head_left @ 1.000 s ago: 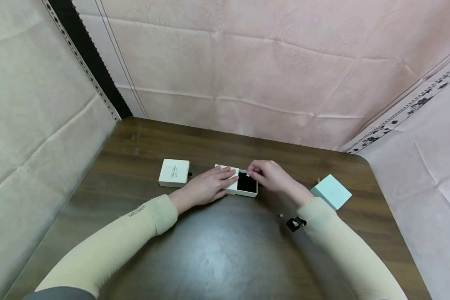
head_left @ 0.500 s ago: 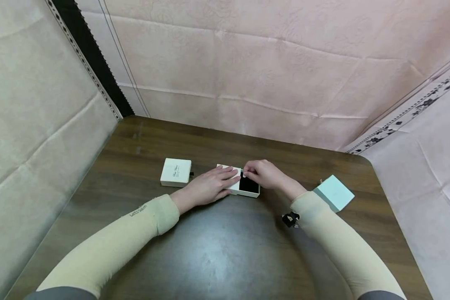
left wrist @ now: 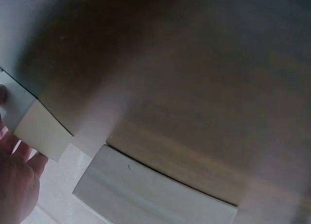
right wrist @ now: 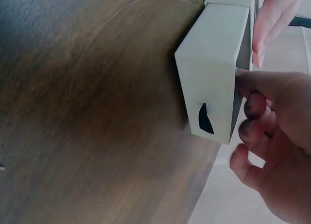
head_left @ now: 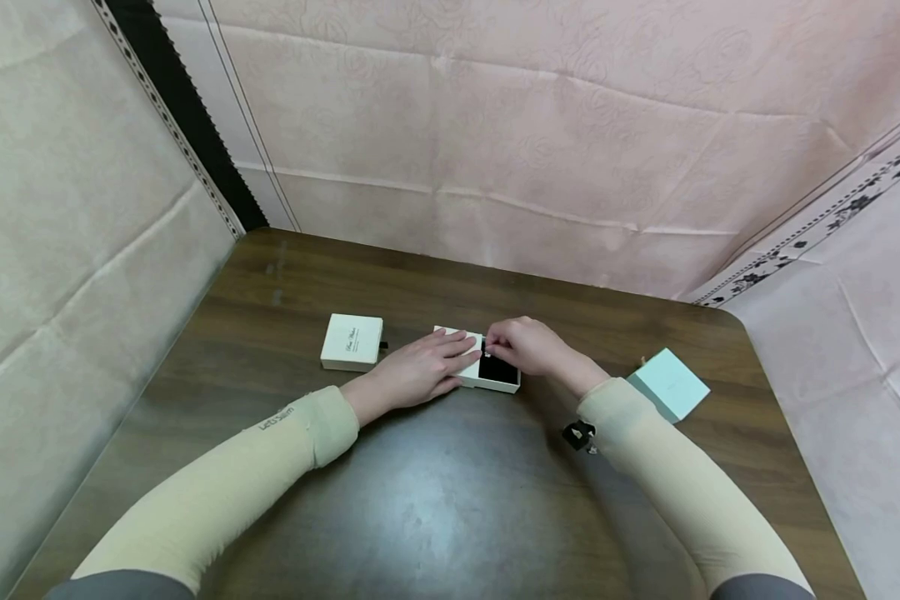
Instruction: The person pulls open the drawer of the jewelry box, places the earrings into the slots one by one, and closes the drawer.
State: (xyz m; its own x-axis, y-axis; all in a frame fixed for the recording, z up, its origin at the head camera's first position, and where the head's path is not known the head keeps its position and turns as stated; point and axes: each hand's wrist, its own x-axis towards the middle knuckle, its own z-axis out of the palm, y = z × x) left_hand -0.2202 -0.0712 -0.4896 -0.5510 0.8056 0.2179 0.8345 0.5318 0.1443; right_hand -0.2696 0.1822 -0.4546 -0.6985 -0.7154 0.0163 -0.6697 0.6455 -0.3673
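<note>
Left hand [head_left: 420, 371] spread | right hand [head_left: 531, 345] pinching whitish bit [head_left: 487, 355] | alongside — white box [head_left: 352, 340], mint box [head_left: 669, 383]

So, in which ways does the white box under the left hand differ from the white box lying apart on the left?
The handled box is pulled open, showing its black interior; the separate box looks closed. The left hand rests on the handled box and the right hand reaches into it, while no hand touches the separate box. Both are white, show a black tab and lie on the table.

There are two white boxes [head_left: 352, 342] [head_left: 471, 372], one turquoise box [head_left: 669, 385], two hands [head_left: 416, 372] [head_left: 531, 344].
</note>
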